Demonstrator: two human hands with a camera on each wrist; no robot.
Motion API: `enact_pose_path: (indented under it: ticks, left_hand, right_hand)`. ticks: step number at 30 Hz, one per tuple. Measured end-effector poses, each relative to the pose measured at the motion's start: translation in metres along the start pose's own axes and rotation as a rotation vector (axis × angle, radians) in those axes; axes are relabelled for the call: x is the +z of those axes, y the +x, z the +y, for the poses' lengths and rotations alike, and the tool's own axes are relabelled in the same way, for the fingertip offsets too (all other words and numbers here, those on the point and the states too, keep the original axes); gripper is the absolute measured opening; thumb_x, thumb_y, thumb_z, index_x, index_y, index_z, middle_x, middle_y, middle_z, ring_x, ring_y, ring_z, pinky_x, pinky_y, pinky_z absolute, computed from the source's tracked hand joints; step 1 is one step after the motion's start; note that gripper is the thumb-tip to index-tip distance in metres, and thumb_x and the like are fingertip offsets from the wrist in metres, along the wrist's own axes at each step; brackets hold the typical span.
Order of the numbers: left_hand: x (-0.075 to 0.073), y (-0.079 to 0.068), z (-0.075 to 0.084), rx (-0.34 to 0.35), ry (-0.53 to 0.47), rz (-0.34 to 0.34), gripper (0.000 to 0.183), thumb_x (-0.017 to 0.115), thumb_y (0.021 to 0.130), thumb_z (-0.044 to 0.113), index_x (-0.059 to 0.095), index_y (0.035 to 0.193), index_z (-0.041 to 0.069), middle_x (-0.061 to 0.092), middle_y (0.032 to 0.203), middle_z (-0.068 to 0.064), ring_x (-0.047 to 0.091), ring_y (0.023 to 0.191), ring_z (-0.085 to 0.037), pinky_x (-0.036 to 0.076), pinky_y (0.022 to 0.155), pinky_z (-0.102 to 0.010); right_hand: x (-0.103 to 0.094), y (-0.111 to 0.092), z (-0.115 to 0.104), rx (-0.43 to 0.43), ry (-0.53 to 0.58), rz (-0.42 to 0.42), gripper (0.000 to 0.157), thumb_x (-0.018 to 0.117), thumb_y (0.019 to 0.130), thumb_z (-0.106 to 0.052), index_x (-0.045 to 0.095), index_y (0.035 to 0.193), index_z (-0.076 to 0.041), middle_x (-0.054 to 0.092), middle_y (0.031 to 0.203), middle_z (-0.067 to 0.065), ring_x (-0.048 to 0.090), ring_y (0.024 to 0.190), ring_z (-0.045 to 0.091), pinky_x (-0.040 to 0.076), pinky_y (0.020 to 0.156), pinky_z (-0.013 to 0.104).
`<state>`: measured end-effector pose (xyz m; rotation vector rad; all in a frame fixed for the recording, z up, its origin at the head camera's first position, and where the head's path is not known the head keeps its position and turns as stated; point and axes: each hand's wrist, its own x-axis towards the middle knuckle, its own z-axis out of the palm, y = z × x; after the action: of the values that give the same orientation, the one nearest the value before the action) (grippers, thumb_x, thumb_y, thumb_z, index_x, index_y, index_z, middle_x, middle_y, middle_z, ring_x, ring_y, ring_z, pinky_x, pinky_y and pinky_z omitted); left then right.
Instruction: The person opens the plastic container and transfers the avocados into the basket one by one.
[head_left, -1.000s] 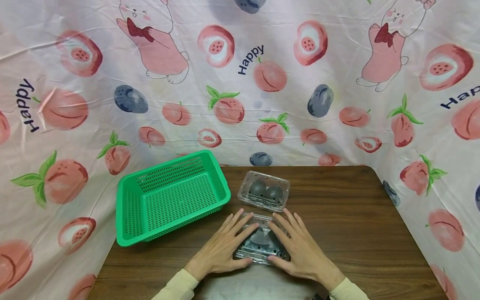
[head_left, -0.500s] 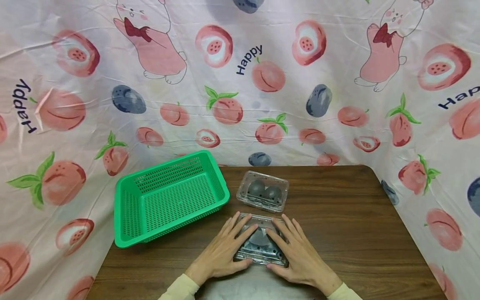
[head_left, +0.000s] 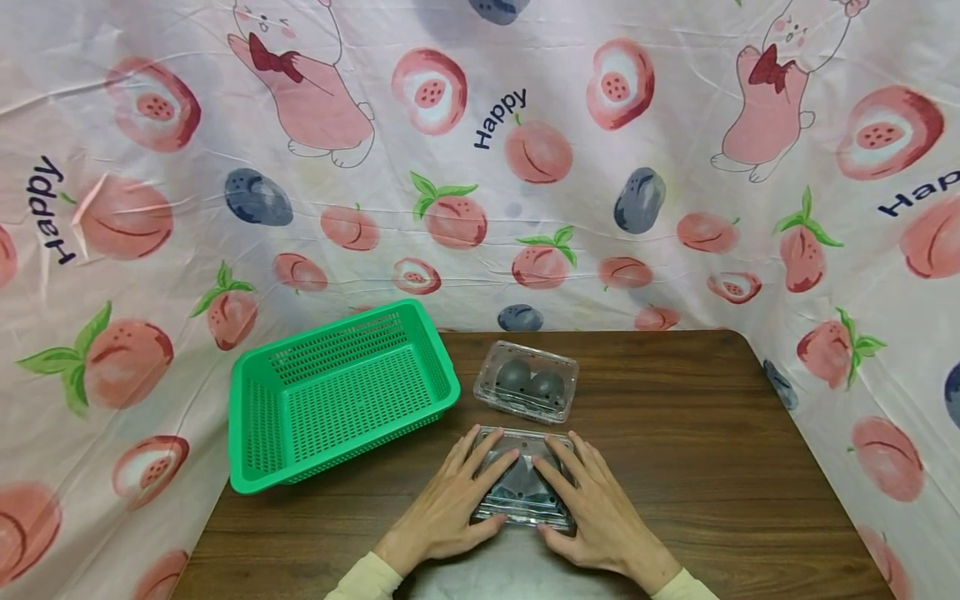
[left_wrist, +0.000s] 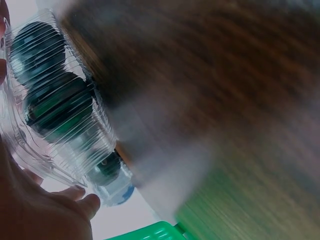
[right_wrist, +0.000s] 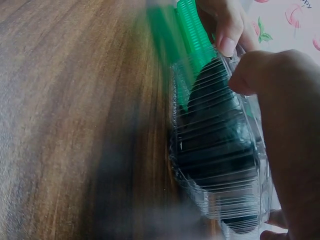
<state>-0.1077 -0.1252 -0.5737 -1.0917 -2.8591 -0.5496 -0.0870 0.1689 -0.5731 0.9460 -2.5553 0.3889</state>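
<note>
A clear plastic clamshell box [head_left: 522, 483] lies near the table's front edge, lid down. Through its ribbed wall, the left wrist view shows dark round objects [left_wrist: 59, 106]; their kind is unclear. My left hand [head_left: 444, 510] rests on the box's left side and my right hand [head_left: 606, 518] on its right. Both have spread, mostly straight fingers on the lid and thumbs at the near rim. The hands partly cover the lid's sides. Just behind sits a second clamshell box [head_left: 564, 364] holding two dark round objects [head_left: 514, 377], untouched.
To the left stands a green perforated basket [head_left: 360, 408] with nothing in it. The brown wooden table [head_left: 697, 433] extends to the right of the boxes. A peach-patterned cloth [head_left: 555, 200] hangs behind and along both sides.
My fingers have slid slightly nearer over the lid, and the thumbs have shifted a little at the near rim. The other box and basket stay put.
</note>
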Motion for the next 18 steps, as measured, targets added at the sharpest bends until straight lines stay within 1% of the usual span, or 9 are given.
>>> enact_pose_path:
  ticks: [4,9,15,18]
  left_hand:
    - [0.002,0.0,0.001,0.009,0.025,0.03,0.091,0.071,0.104,0.056,0.029,0.181,0.032,0.019,0.191,-0.007,0.024,0.174,-0.052,0.038,0.132,-0.075]
    - [0.006,0.001,0.002,0.027,0.076,0.076,0.092,0.074,0.102,0.054,0.032,0.18,0.029,0.025,0.189,-0.011,0.032,0.17,-0.055,0.041,0.13,-0.075]
    - [0.007,0.002,0.004,0.041,0.114,0.113,0.09,0.077,0.101,0.052,0.036,0.178,0.027,0.03,0.187,-0.013,0.037,0.167,-0.055,0.045,0.127,-0.075]
    - [0.008,0.002,0.004,0.04,0.13,0.123,0.087,0.076,0.103,0.052,0.038,0.178,0.028,0.032,0.186,-0.013,0.04,0.166,-0.055,0.046,0.126,-0.074]
  right_hand:
    - [0.002,0.0,-0.001,0.009,0.008,0.005,0.092,0.091,0.079,-0.054,0.064,0.158,-0.017,0.052,0.174,0.018,0.055,0.154,0.057,0.052,0.12,0.071]
    - [0.006,-0.001,0.0,0.006,0.01,0.03,0.089,0.089,0.079,-0.05,0.065,0.158,-0.016,0.053,0.172,0.02,0.056,0.152,0.058,0.051,0.119,0.072]
    - [0.011,-0.001,0.0,0.01,0.003,0.065,0.088,0.086,0.078,-0.047,0.065,0.157,-0.016,0.054,0.169,0.022,0.057,0.149,0.06,0.051,0.118,0.073]
    - [0.013,-0.001,-0.001,0.013,-0.002,0.08,0.087,0.084,0.078,-0.045,0.065,0.157,-0.015,0.054,0.169,0.022,0.058,0.148,0.06,0.052,0.116,0.074]
